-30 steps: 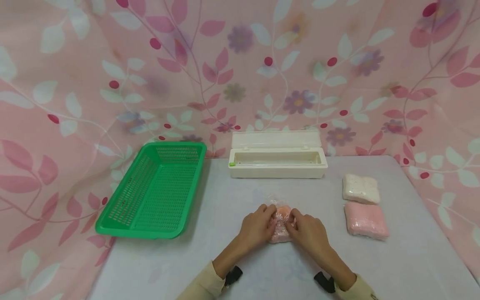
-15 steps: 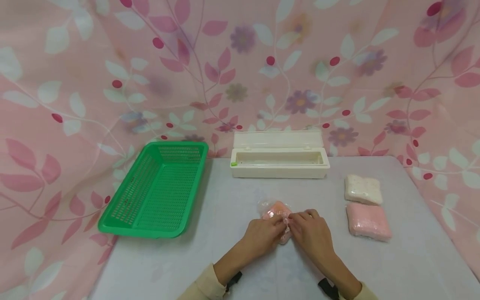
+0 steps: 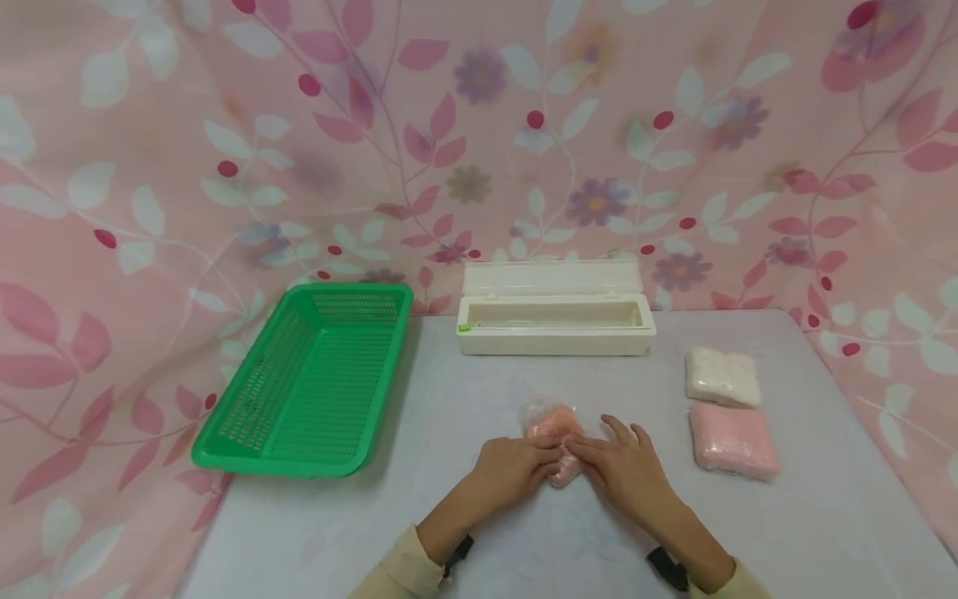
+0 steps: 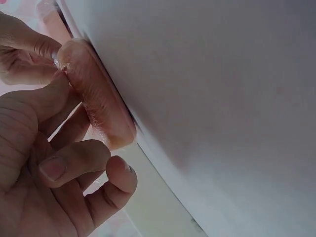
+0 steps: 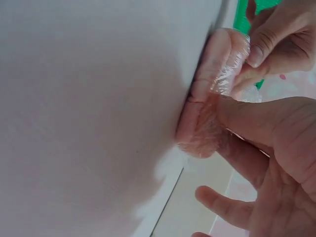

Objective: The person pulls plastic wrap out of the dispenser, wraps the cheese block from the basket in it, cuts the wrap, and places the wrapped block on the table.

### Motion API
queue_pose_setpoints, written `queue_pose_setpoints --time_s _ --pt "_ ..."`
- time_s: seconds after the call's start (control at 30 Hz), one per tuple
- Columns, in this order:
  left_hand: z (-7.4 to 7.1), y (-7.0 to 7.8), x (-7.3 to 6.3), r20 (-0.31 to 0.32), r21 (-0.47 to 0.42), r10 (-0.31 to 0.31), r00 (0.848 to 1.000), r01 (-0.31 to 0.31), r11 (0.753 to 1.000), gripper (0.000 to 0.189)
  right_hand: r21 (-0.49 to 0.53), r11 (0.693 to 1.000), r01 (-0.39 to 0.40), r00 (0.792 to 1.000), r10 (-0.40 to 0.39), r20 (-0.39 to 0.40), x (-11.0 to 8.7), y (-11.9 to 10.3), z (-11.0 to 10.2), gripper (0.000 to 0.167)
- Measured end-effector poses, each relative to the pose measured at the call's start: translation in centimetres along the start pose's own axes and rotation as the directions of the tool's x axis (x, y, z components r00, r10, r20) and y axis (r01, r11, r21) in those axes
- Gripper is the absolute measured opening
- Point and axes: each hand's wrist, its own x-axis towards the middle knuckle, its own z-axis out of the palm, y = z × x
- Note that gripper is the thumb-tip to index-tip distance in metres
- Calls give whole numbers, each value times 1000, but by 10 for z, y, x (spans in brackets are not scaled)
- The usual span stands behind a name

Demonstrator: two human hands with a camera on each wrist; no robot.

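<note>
A pink bundle [image 3: 552, 423] wrapped in clear plastic film lies on the table between both hands. My left hand [image 3: 511, 467] pinches the film at the bundle's left side; in the left wrist view its thumb and forefinger meet at the wrap while the outer fingers curl loosely. From the right, my right hand [image 3: 630, 472] pinches the same wrapped bundle [image 5: 210, 94] with thumb and forefinger, its other fingers spread away. Loose film [image 3: 535, 408] sticks out at the bundle's far left corner. The fingers hide the bundle's middle.
A green plastic basket [image 3: 367, 416] stands at the left. At the back, a cream cling film box [image 3: 554, 343] has its lid raised. Two wrapped packs, one white [image 3: 722, 376] and one pink [image 3: 733, 441], lie at the right on the pale table [image 3: 337, 541].
The bundle has turned askew under my hands, showing more of its far end. My fingers have come together over its middle, and the right hand's outer fingers have lifted and spread.
</note>
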Motion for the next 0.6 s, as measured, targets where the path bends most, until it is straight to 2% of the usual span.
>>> queue_pose_setpoints --time_s 0.17,0.23,0.33,0.4,0.5,0.57,0.6 --pt "2 -6 1 27 -65 20 999 -18 998 29 10 1000 -9 999 8 54 -2 -1 -5 35" --pt "1 -4 2 21 -55 25 999 -23 998 34 26 1000 5 998 -7 61 -3 -2 -7 37" --pt "-1 7 4 -26 58 41 999 -39 998 48 61 997 37 997 -41 63 -4 -4 -10 38" --pt "-1 15 6 -79 168 65 995 -51 984 48 75 995 61 996 -65 61 -3 -6 -12 35" --pt "2 21 5 -142 239 97 985 -61 969 36 179 984 -7 995 -11 98 -1 -7 -22 28" --pt "3 19 2 -164 217 114 980 -77 973 24 262 961 -92 990 60 128 0 -3 -29 25" --pt "3 18 0 -165 194 120 979 -87 977 20 315 939 -139 985 99 141 1 0 -32 25"
